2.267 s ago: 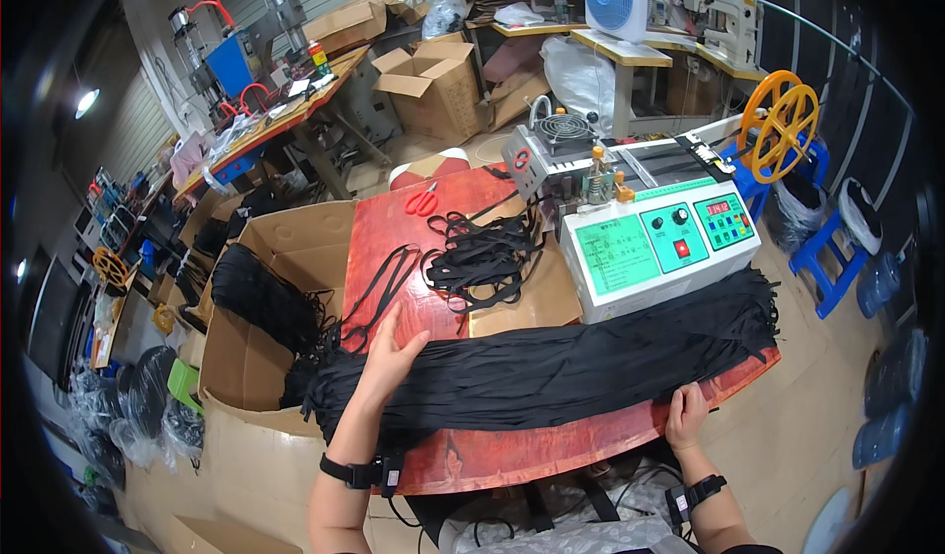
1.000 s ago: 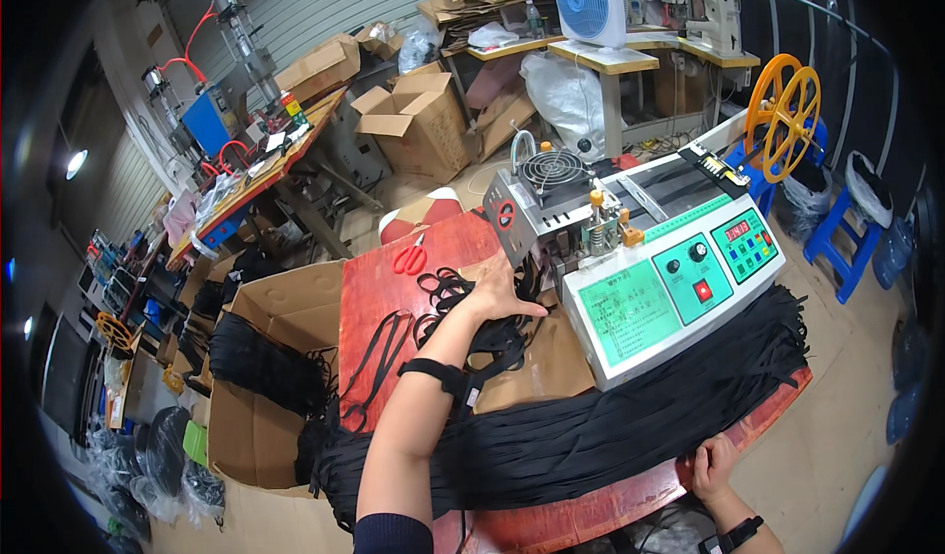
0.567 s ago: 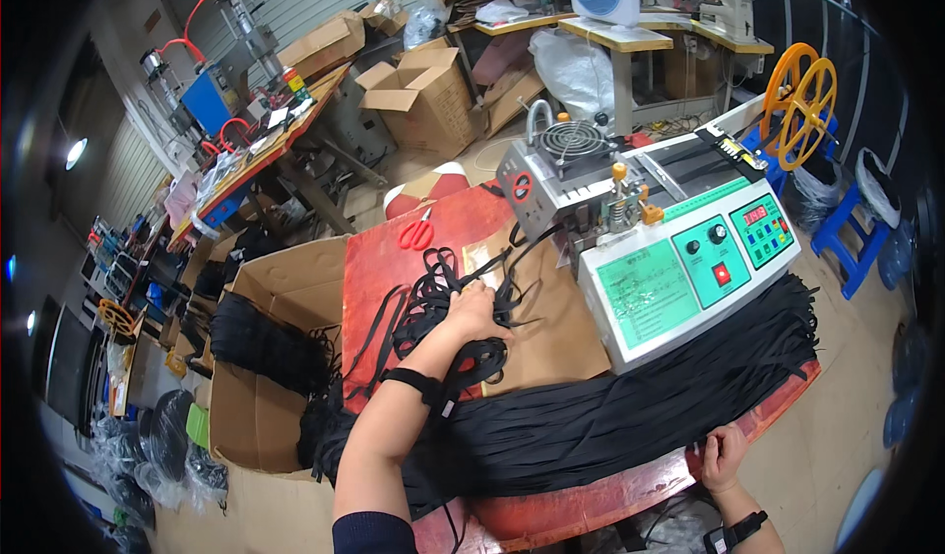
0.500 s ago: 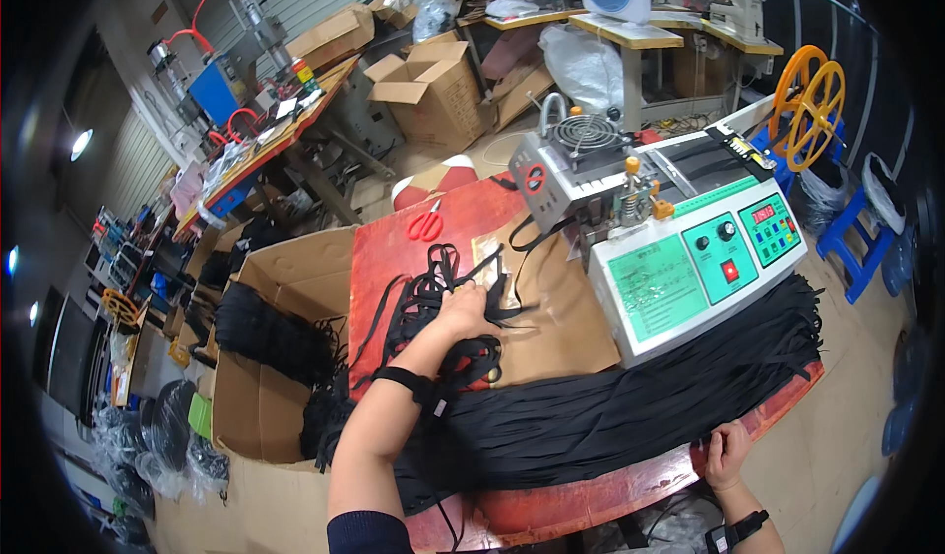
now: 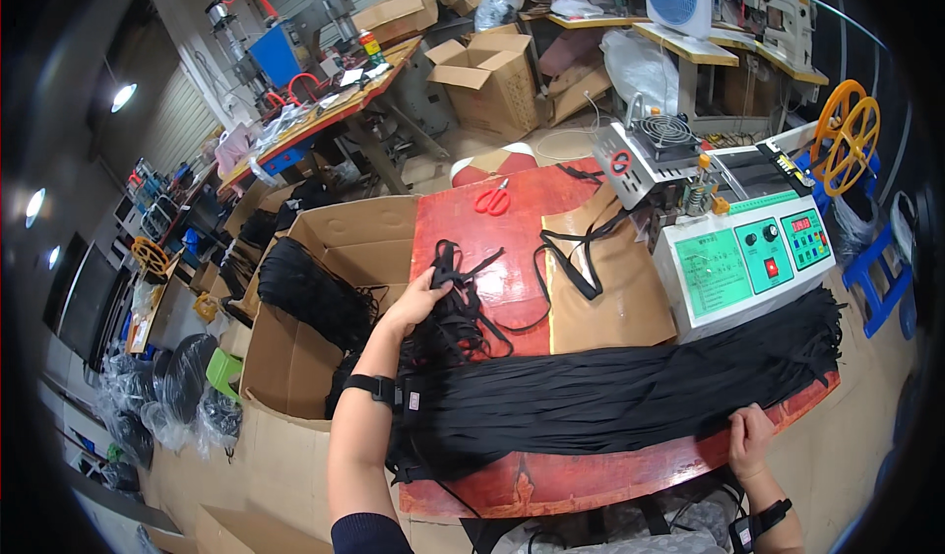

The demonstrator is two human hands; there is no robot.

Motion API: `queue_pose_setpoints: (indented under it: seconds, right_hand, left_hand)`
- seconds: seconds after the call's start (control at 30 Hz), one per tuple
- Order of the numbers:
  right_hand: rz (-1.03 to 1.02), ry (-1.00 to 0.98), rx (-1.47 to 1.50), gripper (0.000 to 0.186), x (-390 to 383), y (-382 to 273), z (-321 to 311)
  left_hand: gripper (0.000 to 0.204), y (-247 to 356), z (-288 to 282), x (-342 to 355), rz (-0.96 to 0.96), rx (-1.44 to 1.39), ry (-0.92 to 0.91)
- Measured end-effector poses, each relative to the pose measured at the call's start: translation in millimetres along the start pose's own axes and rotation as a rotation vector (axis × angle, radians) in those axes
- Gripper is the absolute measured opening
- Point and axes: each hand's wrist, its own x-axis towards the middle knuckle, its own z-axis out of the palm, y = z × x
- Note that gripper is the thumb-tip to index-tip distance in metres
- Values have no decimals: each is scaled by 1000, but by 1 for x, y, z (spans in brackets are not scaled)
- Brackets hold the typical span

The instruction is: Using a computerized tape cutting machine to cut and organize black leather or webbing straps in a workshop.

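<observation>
My left hand is closed on a loose tangle of black strap at the left of the red tabletop. One strand trails right to a brown sheet and up toward the white-and-green cutting machine. A thick bundle of long black straps lies across the table's front. By its near edge at the right, my right hand is curled, knuckles up; whatever its fingers hold is hidden. Red-handled scissors lie near the far edge.
An open cardboard box stands against the table's left side, with a black strap bundle in it. At the far right are orange reels and a blue stool. Another open box sits on the floor behind.
My left hand has drawn the tangle leftward off the brown sheet, uncovering most of it; one strand still lies there. My right hand stays curled at the front edge. The whole view has shifted.
</observation>
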Motion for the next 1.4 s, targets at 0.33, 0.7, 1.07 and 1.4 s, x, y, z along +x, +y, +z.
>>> queue_pose_setpoints:
  seconds: [0.33, 0.7, 1.07, 1.4]
  right_hand:
    - [-155, -637, 754, 70, 141, -211, 170]
    - [-124, -741, 1294, 76, 202, -251, 206]
    - [-101, -775, 1325, 42, 238, -266, 208]
    - [-251, -990, 827, 44, 255, -289, 195]
  left_hand:
    - [29, 70, 28, -71, 297, 19, -56]
    - [30, 95, 48, -104, 328, 66, -207]
    - [52, 95, 51, -104, 291, 20, -84]
    - [30, 99, 25, -104, -54, 56, -74]
